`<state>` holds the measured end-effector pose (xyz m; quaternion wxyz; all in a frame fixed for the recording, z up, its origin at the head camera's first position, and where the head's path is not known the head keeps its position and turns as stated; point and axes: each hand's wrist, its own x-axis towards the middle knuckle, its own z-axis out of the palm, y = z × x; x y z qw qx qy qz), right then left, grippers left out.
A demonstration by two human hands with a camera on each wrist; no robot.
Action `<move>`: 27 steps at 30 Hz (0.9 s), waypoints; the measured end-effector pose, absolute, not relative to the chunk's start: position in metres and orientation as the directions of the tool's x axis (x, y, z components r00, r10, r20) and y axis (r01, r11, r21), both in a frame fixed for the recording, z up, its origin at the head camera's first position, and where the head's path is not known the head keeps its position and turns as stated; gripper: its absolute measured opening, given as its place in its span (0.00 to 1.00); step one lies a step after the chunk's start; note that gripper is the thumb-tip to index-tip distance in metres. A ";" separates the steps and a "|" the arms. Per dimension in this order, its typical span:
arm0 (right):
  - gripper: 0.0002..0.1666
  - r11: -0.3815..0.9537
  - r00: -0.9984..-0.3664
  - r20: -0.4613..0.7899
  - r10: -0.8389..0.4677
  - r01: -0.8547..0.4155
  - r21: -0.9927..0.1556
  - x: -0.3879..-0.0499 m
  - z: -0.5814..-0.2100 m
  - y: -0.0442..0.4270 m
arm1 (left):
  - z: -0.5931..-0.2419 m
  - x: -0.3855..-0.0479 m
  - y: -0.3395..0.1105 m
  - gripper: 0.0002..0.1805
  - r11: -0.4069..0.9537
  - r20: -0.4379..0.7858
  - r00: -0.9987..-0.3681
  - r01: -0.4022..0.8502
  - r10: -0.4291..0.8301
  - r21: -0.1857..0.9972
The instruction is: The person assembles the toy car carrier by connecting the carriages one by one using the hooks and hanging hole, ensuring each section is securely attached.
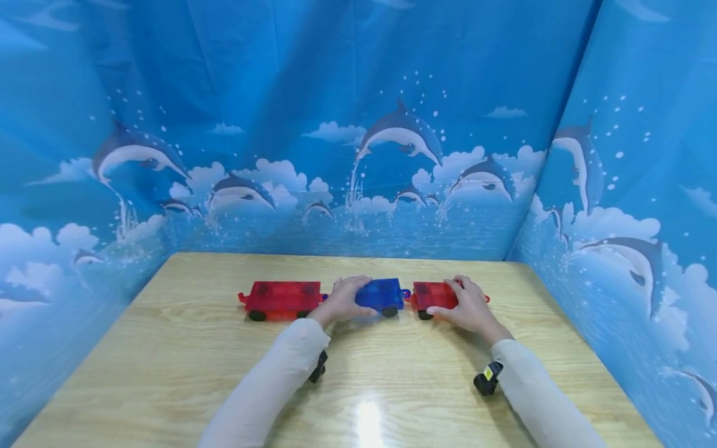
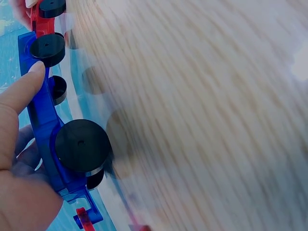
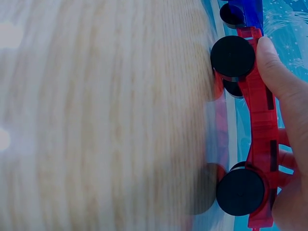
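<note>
Three see-through toy wagons with black wheels form a row on the wooden table in the head view. At the row's left is a red wagon [image 1: 284, 295], which neither hand touches. My left hand [image 1: 344, 301] grips the middle blue wagon [image 1: 386, 292] by its sides, thumb on the near side, as the left wrist view also shows. My right hand [image 1: 470, 307] holds the other red wagon [image 1: 430, 294], its thumb along the near side frame [image 3: 262, 120]. Between blue and right red, the hooks [image 1: 406, 294] meet; in the left wrist view a red hook [image 2: 85, 219] meets the blue wagon's other end.
The wooden table [image 1: 392, 354] reaches back to a blue curtain [image 1: 313, 124] printed with dolphins, which also hangs at both sides. A black wrist camera [image 1: 488, 378] sits at the right sleeve, another camera [image 1: 318, 367] at the left one.
</note>
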<state>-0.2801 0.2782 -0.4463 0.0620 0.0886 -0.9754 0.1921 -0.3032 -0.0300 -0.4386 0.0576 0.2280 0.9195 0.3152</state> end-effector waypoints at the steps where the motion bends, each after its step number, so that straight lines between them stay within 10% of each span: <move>1: 0.59 0.909 -0.976 0.159 -0.151 -0.200 -0.365 -0.280 -0.446 0.278 | -0.439 -0.303 -0.029 0.44 0.701 0.037 -0.889 0.384 0.456 0.601; 27: 0.59 0.910 -0.964 0.171 -0.204 -0.251 -0.331 -0.278 -0.449 0.283 | -0.433 -0.299 -0.021 0.43 0.740 0.006 -0.881 0.401 0.474 0.539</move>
